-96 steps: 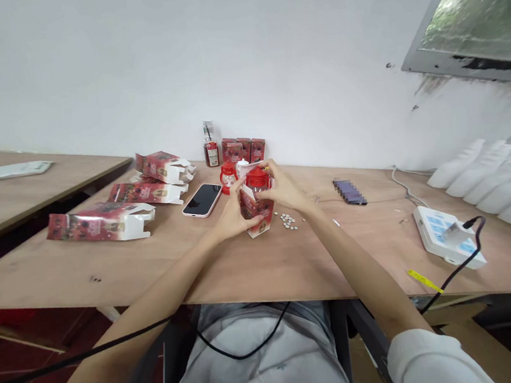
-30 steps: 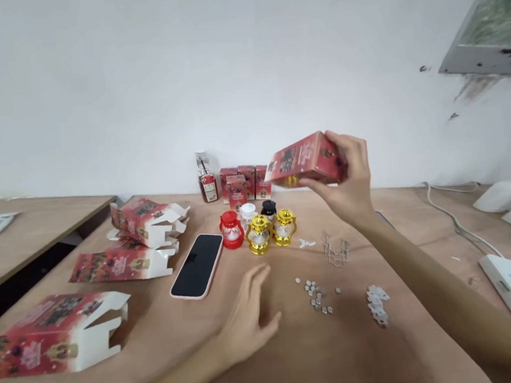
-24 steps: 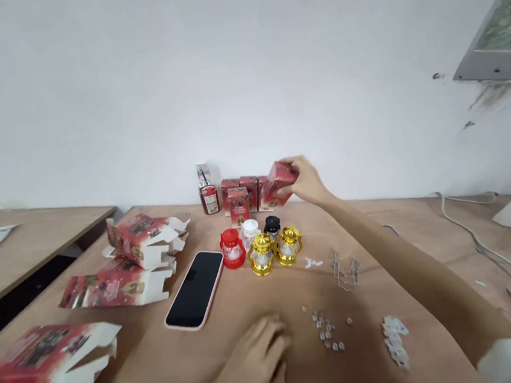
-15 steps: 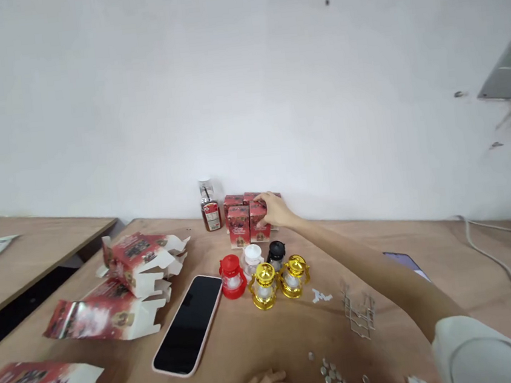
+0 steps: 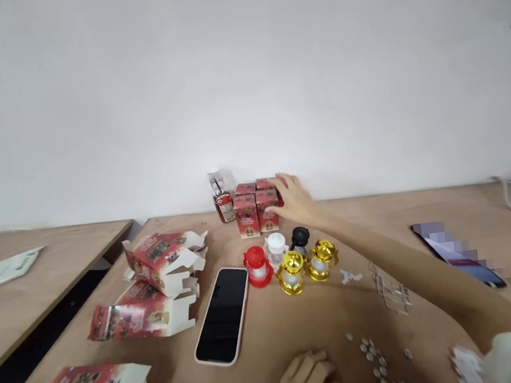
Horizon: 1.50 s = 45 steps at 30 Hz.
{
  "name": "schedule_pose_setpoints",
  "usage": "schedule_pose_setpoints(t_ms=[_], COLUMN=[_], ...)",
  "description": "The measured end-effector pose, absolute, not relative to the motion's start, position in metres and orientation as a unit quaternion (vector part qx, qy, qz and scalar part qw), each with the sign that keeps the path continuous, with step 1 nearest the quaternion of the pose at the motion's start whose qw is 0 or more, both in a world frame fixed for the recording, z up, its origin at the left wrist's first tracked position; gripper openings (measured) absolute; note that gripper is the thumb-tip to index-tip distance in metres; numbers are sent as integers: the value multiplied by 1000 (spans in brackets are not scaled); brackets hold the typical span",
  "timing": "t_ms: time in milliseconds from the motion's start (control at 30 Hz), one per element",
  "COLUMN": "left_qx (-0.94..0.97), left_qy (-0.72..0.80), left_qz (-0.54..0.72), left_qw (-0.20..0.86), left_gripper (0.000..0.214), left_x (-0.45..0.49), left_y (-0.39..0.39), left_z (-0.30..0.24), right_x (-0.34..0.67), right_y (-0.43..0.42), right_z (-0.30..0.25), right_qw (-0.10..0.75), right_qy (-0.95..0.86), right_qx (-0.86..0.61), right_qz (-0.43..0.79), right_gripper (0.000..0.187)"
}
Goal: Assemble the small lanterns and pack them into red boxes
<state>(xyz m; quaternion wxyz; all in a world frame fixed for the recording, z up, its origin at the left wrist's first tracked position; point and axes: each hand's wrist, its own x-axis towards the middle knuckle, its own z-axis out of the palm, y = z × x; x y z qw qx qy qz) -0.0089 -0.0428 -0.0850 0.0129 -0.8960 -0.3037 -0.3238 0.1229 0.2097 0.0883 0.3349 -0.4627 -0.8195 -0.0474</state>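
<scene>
My right hand (image 5: 298,198) reaches to the back of the table, its thumb across the front right box of a cluster of small red boxes (image 5: 246,218) and its fingers bent around the rear side. In the foreground my left hand (image 5: 305,382) rests on the tabletop, fingers loosely bent and holding nothing. Between the hands stand miniature lanterns: a red one (image 5: 258,267), a white one (image 5: 277,249), a black one (image 5: 300,239) and two gold ones (image 5: 291,273). Several coin-like silver discs (image 5: 377,359) lie to the right of my left hand.
A phone (image 5: 223,317) lies left of the lanterns. Opened red cartons (image 5: 162,256) spread along the left side. A dark bottle (image 5: 223,204) stands beside the boxes. Bent wire pieces (image 5: 391,290), paper scraps (image 5: 350,276) and another phone (image 5: 458,255) are on the right.
The view has turned, shifting the table items rightward. My right hand has moved slightly to the right side of the red boxes, which stand closer together. My left hand still rests on the table.
</scene>
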Motion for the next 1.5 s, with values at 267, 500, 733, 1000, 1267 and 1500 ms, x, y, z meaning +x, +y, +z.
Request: schedule_pose_setpoints(t_ms=[267, 500, 733, 1000, 1267, 1500], left_qx=[-915, -918, -926, -932, -932, -901], left_qy=[-291, -321, -309, -298, -296, -325], left_qz=[-240, -202, -178, -179, -182, -228], left_qw=[-142, -118, -122, -103, -104, -174], left_gripper=[24, 20, 18, 21, 21, 23], left_x=[-18, -16, -19, -19, -19, -20], left_y=[-46, -39, -32, -30, -28, -20], left_z=[-15, -16, -11, -16, -16, -22], right_x=[189, 214, 201, 182, 186, 176], right_y=[50, -111, -111, -74, -73, -34], right_z=[112, 6, -33, -33, -37, -35], right_qw=[461, 318, 203, 206, 265, 231], right_qy=[-774, -718, -732, -622, -679, -756], right_qx=[-430, -615, -649, -756, -684, -611], right_qz=[-64, 78, 45, -19, 29, 34], right_gripper=[37, 47, 67, 82, 67, 55])
